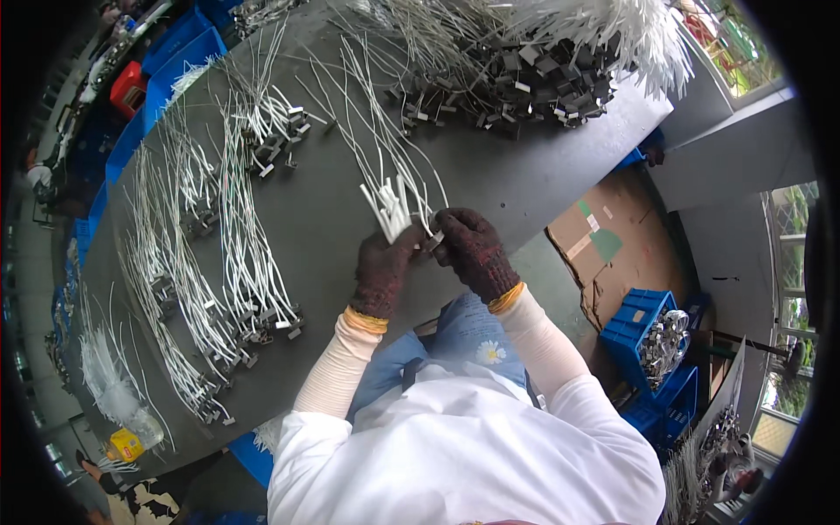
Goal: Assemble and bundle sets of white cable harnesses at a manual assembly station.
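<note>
Bunch of white-sleeved wires (391, 208) at the centre of the frame, sleeved ends gathered into the left hand (382, 269), dark-gloved, fingers curled in around them. Small metal end piece (435, 241) pinched in the fingertips of the right hand (475, 252), gloved too and just beside the left; how firmly, impossible to tell.

Likeliest mishap, as a judgement: a strand slipping out, from too slack a left-hand curl. Also possible: fumbling so small a part, from thick glove fabric, with a drop over the near edge. Thin tails fanned toward the upper middle of the frame, near the large pile of wires and dark blocks (542, 83); apt to snag there under a sharp sideways pull.

Edge of the dark table (319, 219) slanting from upper right to lower left, close below both hands; past it on the right, floor (547, 271), cardboard (626, 219) and blue crate (630, 315). Open room on bare tabletop between the held bunch and the laid-out bundles (249, 262) at left, plus a strip below the large pile.
</note>
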A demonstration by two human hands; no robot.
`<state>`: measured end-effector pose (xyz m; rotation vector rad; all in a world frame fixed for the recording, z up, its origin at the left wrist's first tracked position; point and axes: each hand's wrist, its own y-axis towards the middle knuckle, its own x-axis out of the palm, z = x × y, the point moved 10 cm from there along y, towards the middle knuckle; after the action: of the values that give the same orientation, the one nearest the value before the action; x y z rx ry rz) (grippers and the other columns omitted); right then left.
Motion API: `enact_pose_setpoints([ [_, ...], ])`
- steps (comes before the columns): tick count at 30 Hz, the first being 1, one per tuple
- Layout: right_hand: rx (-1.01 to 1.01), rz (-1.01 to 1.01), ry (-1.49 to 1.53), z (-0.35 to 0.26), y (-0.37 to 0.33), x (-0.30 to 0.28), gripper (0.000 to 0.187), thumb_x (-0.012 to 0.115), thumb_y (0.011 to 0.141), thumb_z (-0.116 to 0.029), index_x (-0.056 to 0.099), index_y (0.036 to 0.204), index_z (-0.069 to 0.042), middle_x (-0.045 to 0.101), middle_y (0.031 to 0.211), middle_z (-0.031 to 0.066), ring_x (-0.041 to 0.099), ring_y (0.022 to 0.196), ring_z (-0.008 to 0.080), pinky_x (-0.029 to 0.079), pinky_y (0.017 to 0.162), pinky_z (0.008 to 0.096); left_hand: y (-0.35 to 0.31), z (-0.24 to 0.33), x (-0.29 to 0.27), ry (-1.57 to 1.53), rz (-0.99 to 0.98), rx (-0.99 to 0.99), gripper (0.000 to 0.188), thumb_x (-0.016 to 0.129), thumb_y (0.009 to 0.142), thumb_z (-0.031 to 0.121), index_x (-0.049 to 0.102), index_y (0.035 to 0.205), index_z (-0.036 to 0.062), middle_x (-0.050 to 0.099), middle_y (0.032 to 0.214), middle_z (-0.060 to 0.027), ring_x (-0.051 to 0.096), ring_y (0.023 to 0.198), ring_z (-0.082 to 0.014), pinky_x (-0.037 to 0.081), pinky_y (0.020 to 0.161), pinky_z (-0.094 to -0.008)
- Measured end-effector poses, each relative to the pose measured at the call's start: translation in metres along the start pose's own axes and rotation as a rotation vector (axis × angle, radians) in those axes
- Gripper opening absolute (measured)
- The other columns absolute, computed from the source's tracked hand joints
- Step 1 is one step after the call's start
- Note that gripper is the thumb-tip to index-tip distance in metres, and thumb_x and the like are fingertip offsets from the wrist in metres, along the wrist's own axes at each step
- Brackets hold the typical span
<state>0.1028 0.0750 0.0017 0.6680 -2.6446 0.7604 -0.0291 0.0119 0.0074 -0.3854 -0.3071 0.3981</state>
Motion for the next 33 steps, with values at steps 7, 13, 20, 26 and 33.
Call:
enact_pose_setpoints([
  [7,-0.507,0.295,-1.384,-0.090,0.082,-0.023,0.032,0.055,0.093,-0.025,0.058,0.123,-0.013,0.065,0.105,0.0202,0.063,0.097,0.0399,0.051,0.082,0.0459,0.006,-0.013,-0.038,-0.194,0.040,-0.070,0.025,0.064,0.091,0.015,0.063,0.108,-0.0032,0.067,0.086,-0.0116,0.063,0.071,-0.0168,0.050,0.058,-0.0263],
  [13,-0.629,0.222,-1.572,-0.095,0.191,-0.015,0.023,0.048,0.092,-0.021,0.062,0.108,-0.010,0.065,0.111,0.0185,0.062,0.103,0.0366,0.050,0.085,0.0482,-0.002,0.003,-0.017,-0.128,0.027,-0.060,0.025,0.061,0.093,0.014,0.060,0.112,-0.0027,0.066,0.079,-0.0124,0.063,0.064,-0.0180,0.049,0.055,-0.0267],
  [20,-0.794,0.249,-1.387,-0.095,0.090,-0.029,0.029,0.057,0.093,-0.022,0.062,0.118,-0.008,0.067,0.099,0.0129,0.065,0.089,0.0307,0.052,0.078,0.0407,-0.001,-0.006,0.006,-0.327,-0.022,-0.166,0.025,0.062,0.093,0.015,0.060,0.111,-0.0015,0.068,0.090,-0.0143,0.068,0.076,-0.0218,0.057,0.064,-0.0303],
  [26,-0.077,0.176,-0.508,-0.051,-0.029,-0.083,0.027,0.056,0.094,-0.014,0.060,0.118,-0.003,0.062,0.091,0.0025,0.058,0.071,0.0098,0.049,0.064,0.0258,0.019,-0.053,0.079,-0.307,-0.143,-0.218,0.025,0.062,0.092,0.017,0.062,0.109,-0.0018,0.068,0.095,-0.0134,0.070,0.081,-0.0243,0.060,0.068,-0.0337],
  [33,-0.130,0.076,-0.300,-0.013,-0.088,-0.087,0.022,0.058,0.090,-0.007,0.059,0.112,-0.001,0.064,0.094,0.0050,0.059,0.075,0.0122,0.050,0.067,0.0272,0.030,-0.048,0.122,0.028,-0.185,0.396,0.016,0.063,0.089,0.012,0.063,0.100,-0.0001,0.069,0.090,-0.0129,0.069,0.072,-0.0241,0.059,0.062,-0.0334],
])
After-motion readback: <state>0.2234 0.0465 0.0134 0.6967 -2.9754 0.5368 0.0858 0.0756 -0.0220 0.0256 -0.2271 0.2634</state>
